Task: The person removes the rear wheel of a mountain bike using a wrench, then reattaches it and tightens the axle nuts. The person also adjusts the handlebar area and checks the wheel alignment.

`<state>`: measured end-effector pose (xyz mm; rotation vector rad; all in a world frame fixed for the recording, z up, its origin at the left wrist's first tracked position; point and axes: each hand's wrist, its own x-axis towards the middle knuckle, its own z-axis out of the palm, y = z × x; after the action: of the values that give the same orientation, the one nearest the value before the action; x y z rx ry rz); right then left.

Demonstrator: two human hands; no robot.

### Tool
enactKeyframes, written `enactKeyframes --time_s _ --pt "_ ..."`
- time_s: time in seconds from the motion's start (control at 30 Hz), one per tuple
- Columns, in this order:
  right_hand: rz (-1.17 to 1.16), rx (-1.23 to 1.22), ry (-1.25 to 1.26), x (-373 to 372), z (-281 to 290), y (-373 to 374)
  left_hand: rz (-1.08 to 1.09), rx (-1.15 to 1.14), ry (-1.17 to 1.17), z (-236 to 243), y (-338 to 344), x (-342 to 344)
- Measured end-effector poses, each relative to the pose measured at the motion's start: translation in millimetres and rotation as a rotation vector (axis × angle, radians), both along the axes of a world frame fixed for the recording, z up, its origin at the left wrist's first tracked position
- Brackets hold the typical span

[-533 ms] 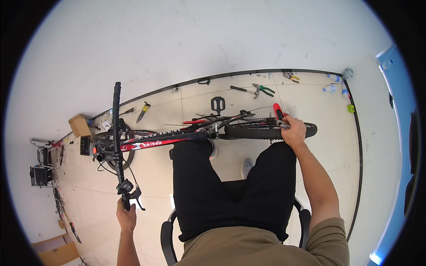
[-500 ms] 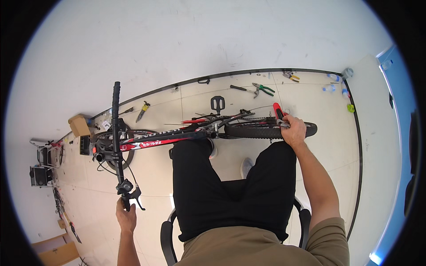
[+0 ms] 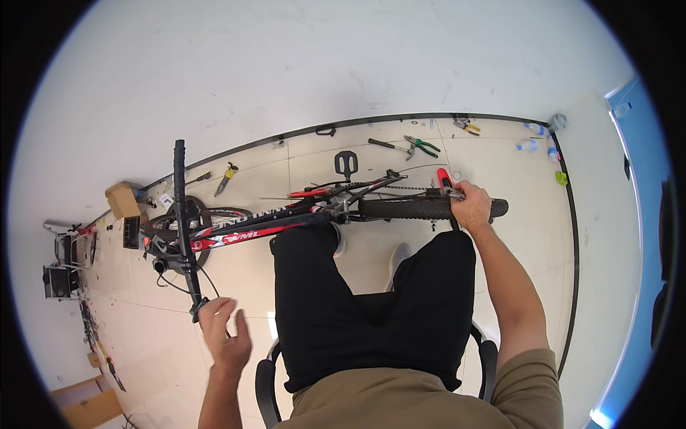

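Note:
A black-and-red bicycle (image 3: 243, 233) lies on its side across my knees. My left hand (image 3: 226, 332) is raised over the lower end of the black handlebar (image 3: 180, 186), fingers loosely bent and apart, hiding the grip and much of the brake lever. My right hand (image 3: 469, 209) grips a metal piece with a red part (image 3: 443, 178) at the rear tire (image 3: 389, 209); the exact shape of that piece is partly hidden by my fingers. A black pedal (image 3: 346, 164) sticks up near the middle of the frame.
Beyond the bicycle lie a hammer (image 3: 389, 145), green-handled pliers (image 3: 421, 146), a yellow-handled tool (image 3: 226, 179), several plastic bottles (image 3: 528, 146) and a cardboard box (image 3: 123, 201). The chair's armrest (image 3: 266, 382) is beside me; more equipment (image 3: 61, 281) stands at far left.
My left hand has left the handlebar grip and moved rightward and slightly up, fingers now apart. My right hand still holds on at the rear tire.

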<state>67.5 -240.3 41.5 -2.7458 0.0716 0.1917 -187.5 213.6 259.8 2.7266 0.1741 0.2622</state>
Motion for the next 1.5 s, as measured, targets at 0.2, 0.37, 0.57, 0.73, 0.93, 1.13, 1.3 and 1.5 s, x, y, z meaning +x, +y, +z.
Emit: enactKeyframes --time_s 0.2,0.37,0.57,0.73,0.93,1.13,1.3,1.5 --pt "-0.006 0.011 -0.02 -5 -7 1 -0.126 -0.18 -0.043 -34 -51 32" --pt "-0.006 0.004 -0.038 -1 -13 -1 -0.129 -0.316 -0.042 -63 -81 56" --pt "0.022 0.089 -0.137 -7 -20 -12 -0.259 -0.455 0.019 -119 -128 114" --pt "0.037 0.061 -0.169 -8 -12 -4 -0.444 -0.345 0.181 -189 -150 164" --pt "0.083 0.086 -0.116 -6 -14 -2 -0.583 -0.393 0.219 -246 -172 193" --pt "0.095 0.03 0.01 -8 -8 -9 -0.579 -0.507 0.286 -258 -180 203" --pt "0.162 0.068 0.14 0 -10 -12 -0.546 -0.493 0.289 -257 -182 202" --pt "0.175 0.172 0.547 39 2 1 -0.552 -0.44 0.371 -258 -184 203"
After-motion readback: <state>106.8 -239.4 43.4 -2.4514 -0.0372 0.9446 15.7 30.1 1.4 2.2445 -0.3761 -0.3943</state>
